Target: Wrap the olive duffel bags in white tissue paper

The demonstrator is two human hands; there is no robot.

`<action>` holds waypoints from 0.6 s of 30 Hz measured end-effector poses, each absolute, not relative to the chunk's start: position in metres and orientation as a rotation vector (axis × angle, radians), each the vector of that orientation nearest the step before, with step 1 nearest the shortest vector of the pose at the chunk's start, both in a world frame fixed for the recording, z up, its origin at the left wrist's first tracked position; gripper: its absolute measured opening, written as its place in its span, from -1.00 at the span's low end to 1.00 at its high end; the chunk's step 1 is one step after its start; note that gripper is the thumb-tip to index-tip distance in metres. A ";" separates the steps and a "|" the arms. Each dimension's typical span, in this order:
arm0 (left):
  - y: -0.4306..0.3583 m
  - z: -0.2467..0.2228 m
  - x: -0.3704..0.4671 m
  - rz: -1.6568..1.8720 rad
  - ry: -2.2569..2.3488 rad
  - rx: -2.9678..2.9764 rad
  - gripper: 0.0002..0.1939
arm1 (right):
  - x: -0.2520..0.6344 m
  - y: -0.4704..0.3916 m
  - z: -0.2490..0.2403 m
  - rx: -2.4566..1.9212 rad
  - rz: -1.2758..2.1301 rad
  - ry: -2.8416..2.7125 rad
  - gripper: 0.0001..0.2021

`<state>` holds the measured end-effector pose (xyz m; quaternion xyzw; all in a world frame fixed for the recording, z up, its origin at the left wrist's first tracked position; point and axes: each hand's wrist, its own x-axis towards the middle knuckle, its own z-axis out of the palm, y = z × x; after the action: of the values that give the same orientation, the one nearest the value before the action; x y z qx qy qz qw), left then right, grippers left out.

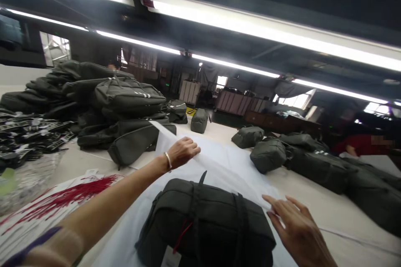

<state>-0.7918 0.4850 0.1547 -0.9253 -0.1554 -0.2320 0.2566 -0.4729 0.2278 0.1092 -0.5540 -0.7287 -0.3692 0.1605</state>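
A dark duffel-like bag with two straps lies in front of me, partly cut off by the lower picture edge. From it hang a red cord and a white tag. Under and behind the bag spreads a thin, whitish translucent plastic sheet. My left hand, with a bracelet at the wrist, is closed on the sheet's raised edge beyond the bag. To the right of the bag, my right hand has the edge between thumb and index finger, its other fingers loosely apart.
A tall pile of dark bags stands at the left, beside a heap of black-and-white straps. Red cords lie nearer me. More dark bags line the table's right side. A person in red is at the far right.
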 end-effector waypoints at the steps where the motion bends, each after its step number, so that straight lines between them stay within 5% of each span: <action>1: 0.469 0.149 -0.807 -0.618 -0.396 -2.506 -0.79 | -0.471 0.223 0.103 -1.592 -1.027 -2.088 -0.74; 4: 0.424 0.120 -0.840 -0.633 -0.327 -2.512 -0.82 | -0.475 0.213 0.083 -1.612 -1.006 -2.093 -0.75; 8: 0.397 0.093 -0.850 -0.777 -0.504 -2.598 -0.82 | -0.497 0.219 0.064 -1.722 -1.006 -2.038 -0.49; 11: 0.392 0.104 -0.848 -0.902 -0.664 -2.597 -0.83 | -0.504 0.236 0.060 -1.695 -0.916 -2.068 -0.62; 15: 0.359 0.115 -0.828 -1.099 -0.538 -2.696 -0.81 | -0.488 0.263 0.091 -1.813 -0.634 -1.972 -0.68; 18: 0.327 0.091 -0.780 -0.920 -0.112 -3.046 -0.75 | -0.473 0.286 0.145 -1.985 -0.303 -1.956 -0.69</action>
<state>-0.7801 0.3270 0.0906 -0.9565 -0.0353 -0.2888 -0.0209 -0.4727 0.2859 0.1447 -0.6980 -0.6878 -0.1064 0.1686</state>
